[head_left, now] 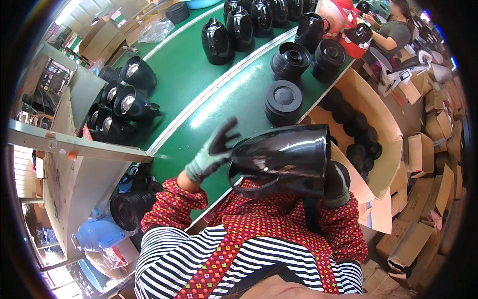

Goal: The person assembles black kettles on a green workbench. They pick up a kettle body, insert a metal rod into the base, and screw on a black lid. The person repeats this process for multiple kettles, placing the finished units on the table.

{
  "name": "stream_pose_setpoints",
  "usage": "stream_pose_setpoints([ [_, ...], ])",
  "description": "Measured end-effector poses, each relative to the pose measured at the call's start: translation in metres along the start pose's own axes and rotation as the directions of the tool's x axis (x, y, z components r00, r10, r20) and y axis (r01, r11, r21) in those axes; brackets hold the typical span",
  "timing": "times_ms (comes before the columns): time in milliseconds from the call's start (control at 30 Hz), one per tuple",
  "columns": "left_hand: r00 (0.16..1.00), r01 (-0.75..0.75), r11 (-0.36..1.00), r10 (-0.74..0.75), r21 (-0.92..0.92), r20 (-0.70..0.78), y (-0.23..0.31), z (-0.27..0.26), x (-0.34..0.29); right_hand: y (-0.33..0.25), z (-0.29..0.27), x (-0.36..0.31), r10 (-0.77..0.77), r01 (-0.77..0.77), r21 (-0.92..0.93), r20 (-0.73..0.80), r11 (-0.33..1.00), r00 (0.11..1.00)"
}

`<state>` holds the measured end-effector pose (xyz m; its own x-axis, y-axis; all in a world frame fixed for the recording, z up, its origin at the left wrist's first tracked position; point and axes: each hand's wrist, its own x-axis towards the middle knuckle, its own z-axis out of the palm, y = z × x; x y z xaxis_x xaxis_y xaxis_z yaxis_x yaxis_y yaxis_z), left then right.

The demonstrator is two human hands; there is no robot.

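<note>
A glossy black jug [284,159] is tilted on its side in front of my chest, its handle on the lower left. My right hand [336,187], in a dark-palmed glove, holds it at the right end, with its fingers partly hidden by the jug. Near the jug's other end, my left hand [213,152], in a green and black glove, is open with fingers spread; whether it touches the jug, I cannot tell. Just beyond the jug, a stack of round black parts [283,99] stands on the green work surface [199,107].
More black stacks [290,61] and several upright black jugs [217,42] stand farther back. Other jugs [130,102] lie at the left. On my right, an open carton [386,124] holds round black parts. A co-worker [398,30] sits at the far right.
</note>
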<state>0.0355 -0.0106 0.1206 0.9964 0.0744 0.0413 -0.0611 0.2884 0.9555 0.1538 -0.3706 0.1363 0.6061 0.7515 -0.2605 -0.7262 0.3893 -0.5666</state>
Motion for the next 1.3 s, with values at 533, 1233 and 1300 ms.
stream_pose_setpoints([
  [533,0.968,0.247,0.894,-0.214,-0.372,0.129,-0.031,0.020,-0.043,-0.034,0.042,0.198,-0.371,0.031,-0.730,0.383,-0.683,0.846],
  [1233,0.899,0.428,0.797,-0.325,-0.427,0.295,-0.082,0.031,-0.017,-0.010,0.058,0.006,-0.481,0.467,-0.853,0.316,0.234,0.818],
  [1300,0.903,0.413,0.820,-0.313,-0.396,0.293,-0.085,0.032,-0.016,-0.012,0.056,-0.003,-0.482,0.464,-0.853,0.311,0.238,0.819],
])
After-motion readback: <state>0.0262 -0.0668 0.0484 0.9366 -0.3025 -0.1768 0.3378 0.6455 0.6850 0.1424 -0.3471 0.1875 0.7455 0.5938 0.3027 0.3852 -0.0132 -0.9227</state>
